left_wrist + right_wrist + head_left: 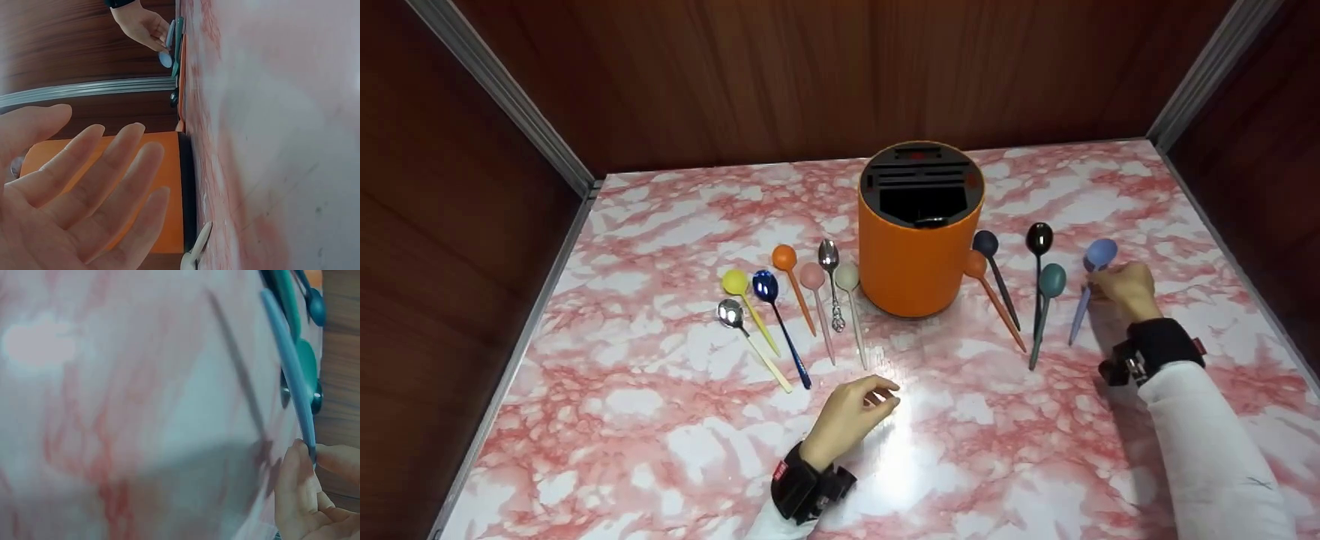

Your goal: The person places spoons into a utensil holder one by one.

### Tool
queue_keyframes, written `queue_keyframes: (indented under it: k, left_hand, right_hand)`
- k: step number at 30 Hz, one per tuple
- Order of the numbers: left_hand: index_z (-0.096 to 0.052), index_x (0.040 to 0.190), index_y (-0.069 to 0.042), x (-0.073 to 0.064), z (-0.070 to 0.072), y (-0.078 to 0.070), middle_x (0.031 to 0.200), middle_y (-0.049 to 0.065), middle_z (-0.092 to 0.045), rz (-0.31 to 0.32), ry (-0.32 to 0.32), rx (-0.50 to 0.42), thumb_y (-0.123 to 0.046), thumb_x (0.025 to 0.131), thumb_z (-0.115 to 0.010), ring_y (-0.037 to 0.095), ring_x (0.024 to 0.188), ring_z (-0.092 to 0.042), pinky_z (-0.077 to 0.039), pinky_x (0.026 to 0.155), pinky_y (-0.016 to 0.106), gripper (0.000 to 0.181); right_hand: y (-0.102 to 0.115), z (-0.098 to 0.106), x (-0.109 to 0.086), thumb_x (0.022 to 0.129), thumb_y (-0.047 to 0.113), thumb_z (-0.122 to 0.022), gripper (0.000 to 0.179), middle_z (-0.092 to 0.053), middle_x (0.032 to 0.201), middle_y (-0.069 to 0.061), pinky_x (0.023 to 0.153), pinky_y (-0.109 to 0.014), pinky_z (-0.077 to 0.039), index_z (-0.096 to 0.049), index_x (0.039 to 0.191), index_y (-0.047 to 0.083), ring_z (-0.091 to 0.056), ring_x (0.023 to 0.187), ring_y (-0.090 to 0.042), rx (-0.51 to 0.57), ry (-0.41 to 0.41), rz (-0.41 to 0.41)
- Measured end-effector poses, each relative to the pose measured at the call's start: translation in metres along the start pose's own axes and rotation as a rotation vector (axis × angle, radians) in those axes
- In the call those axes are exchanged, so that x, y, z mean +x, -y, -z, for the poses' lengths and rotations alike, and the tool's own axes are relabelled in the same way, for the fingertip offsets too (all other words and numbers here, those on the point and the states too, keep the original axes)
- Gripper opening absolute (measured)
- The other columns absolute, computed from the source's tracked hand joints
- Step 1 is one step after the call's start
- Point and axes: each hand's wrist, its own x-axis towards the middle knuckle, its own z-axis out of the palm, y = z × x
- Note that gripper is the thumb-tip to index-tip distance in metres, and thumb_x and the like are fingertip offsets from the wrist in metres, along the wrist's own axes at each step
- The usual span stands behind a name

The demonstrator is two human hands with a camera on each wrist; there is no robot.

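Note:
At the right side of the table, my right hand [1125,289] pinches a periwinkle-blue spoon [1101,253] between thumb and fingers, near its bowl. In the right wrist view the handle of this blue spoon [292,365] slants up away from the fingertips and casts a shadow on the tabletop. My left hand [851,416] hovers over the front middle of the table with relaxed fingers and nothing in them. Nearest to it lies a pale grey-green spoon [848,279]. A teal spoon [1051,282] and a shiny black spoon [1039,240] lie left of the blue one.
An orange cylindrical holder [911,262] with a slotted black top stands at the back middle. Right beside it lie a dark spoon [985,243] and an orange-red spoon [976,266]. Left of it, several spoons fan out, including a yellow spoon [735,283]. Wooden panels [810,82] enclose the marbled table.

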Motion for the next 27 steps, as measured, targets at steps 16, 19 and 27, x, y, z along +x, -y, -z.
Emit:
queue_keyframes:
  k: [16, 19, 27]
  left_hand:
    - [-0.068, 0.104, 0.003, 0.000, 0.000, 0.001, 0.092, 0.008, -0.069, -0.006, -0.001, -0.013, -0.011, 0.094, -0.064, 0.019, 0.084, -0.065, -0.054, 0.075, 0.026, 0.018]
    - [-0.068, 0.104, 0.003, -0.001, -0.001, 0.002, 0.091, 0.009, -0.070, -0.008, -0.004, -0.016, -0.011, 0.094, -0.064, 0.020, 0.083, -0.065, -0.054, 0.075, 0.026, 0.017]
    - [-0.069, 0.104, 0.003, -0.001, -0.002, 0.003, 0.090, 0.009, -0.070, -0.015, -0.010, -0.014, -0.011, 0.093, -0.064, 0.020, 0.082, -0.065, -0.054, 0.074, 0.026, 0.018]
  right_hand:
    - [0.033, 0.003, -0.010, 0.092, 0.004, -0.053, 0.011, -0.060, 0.062, 0.013, 0.058, -0.014, -0.054, -0.059, 0.096, -0.004, -0.060, 0.056, 0.001, 0.235, -0.008, 0.134]
    - [0.042, -0.001, -0.012, 0.093, 0.003, -0.052, 0.018, -0.060, 0.061, 0.015, 0.058, -0.014, -0.053, -0.056, 0.103, -0.011, -0.060, 0.055, 0.002, 0.243, -0.022, 0.180]
    - [0.064, -0.002, -0.017, 0.093, 0.004, -0.055, 0.008, -0.062, 0.064, 0.015, 0.057, -0.014, -0.053, -0.058, 0.097, -0.002, -0.061, 0.056, 0.001, 0.278, -0.028, 0.243]
